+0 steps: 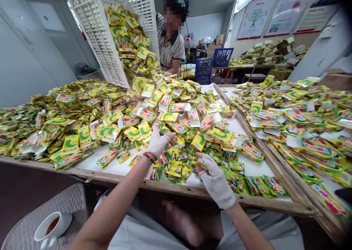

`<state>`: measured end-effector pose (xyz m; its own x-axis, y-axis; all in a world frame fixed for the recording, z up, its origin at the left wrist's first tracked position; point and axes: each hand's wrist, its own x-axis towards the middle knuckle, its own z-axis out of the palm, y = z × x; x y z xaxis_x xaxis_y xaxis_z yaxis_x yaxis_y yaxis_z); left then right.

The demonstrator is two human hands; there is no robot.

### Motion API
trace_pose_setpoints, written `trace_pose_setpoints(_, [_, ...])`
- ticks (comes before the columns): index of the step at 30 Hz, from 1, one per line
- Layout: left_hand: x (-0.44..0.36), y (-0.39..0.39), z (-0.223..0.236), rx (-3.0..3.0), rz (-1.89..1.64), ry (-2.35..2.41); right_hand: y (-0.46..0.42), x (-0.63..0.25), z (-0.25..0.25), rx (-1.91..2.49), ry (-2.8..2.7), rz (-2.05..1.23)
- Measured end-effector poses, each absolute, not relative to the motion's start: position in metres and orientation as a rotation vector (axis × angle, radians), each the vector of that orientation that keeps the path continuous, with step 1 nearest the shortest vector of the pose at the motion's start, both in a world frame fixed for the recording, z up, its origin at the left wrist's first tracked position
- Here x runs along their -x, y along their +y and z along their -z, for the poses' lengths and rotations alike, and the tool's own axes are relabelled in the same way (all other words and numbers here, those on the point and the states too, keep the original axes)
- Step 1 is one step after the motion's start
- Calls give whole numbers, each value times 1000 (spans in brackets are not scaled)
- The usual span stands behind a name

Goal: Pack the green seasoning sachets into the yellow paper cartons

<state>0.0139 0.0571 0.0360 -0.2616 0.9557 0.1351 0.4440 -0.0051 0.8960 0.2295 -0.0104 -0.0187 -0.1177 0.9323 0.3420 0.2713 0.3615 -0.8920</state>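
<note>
A big heap of small yellow and green sachets (115,110) covers a white table top with a wooden rim (176,187). My left hand (157,141), in a white glove, reaches into the heap with its fingers curled over sachets near the middle. My right hand (213,178), also gloved, rests at the front edge, its fingers closed on a small stack of green sachets (198,166). Loose green sachets (173,168) lie between the two hands.
A person in a striped shirt (169,48) tips a white plastic crate (110,29) of sachets onto the far side. A second table full of sachets (302,121) stands at right. Blue crates (204,70) sit behind. A white cup with red liquid (52,226) stands low left.
</note>
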Motion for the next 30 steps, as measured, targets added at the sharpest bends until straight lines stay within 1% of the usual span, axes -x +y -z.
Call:
trace_pose_setpoints(2, [-24, 40, -31, -1295, -1234, 1519, -14, -221, 17, 964, -1678, -691])
trace_pose_setpoints(3, [-29, 30, -29, -1245, -1200, 1446, -14, -218, 15, 964, -1678, -680])
trace_pose_setpoints(5, [-36, 13, -27, -1295, -1103, 1461, -12, -215, 10, 1075, -1613, -759])
trace_pose_setpoints(7, [-36, -1, -29, -1565, -1082, 1646, -8, -219, 2, 1227, -1514, -923])
trace_pose_setpoints(9, [-32, -10, -35, -2026, -1060, 1796, -4, -226, -5, 1302, -1439, -1098])
trace_pose_setpoints(10, [-31, -13, -38, -2271, -998, 1805, -4, -229, -7, 1295, -1417, -1176])
trace_pose_setpoints(12, [-30, -15, -41, -2622, -756, 1702, -4, -234, -9, 1238, -1391, -1305])
trace_pose_setpoints(14, [-33, -15, -38, -2697, -555, 1639, -5, -236, -6, 1204, -1366, -1357])
trace_pose_setpoints(16, [-36, -13, -32, -2604, -539, 1684, -6, -237, -2, 1253, -1320, -1293])
trace_pose_setpoints(18, [-38, -12, -27, -2498, -611, 1744, -6, -240, 1, 1356, -1333, -1141])
trace_pose_setpoints(20, [-40, -13, -26, -2482, -623, 1755, -5, -245, -1, 1414, -1494, -973])
trace_pose_setpoints(22, [-41, -16, -28, -2538, -531, 1722, -3, -249, -6, 1379, -1748, -826])
trace_pose_setpoints(24, [-44, -20, -30, -2604, -430, 1659, -1, -251, -13, 1310, -1964, -725])
trace_pose_setpoints(26, [-48, -23, -28, -2634, -406, 1599, -1, -250, -18, 1288, -2079, -635])
trace_pose_setpoints(28, [-52, -24, -24, -2609, -464, 1594, -2, -247, -19, 1330, -2061, -526])
trace_pose_setpoints(30, [-54, -25, -19, -2540, -557, 1653, -3, -244, -17, 1385, -1958, -494])
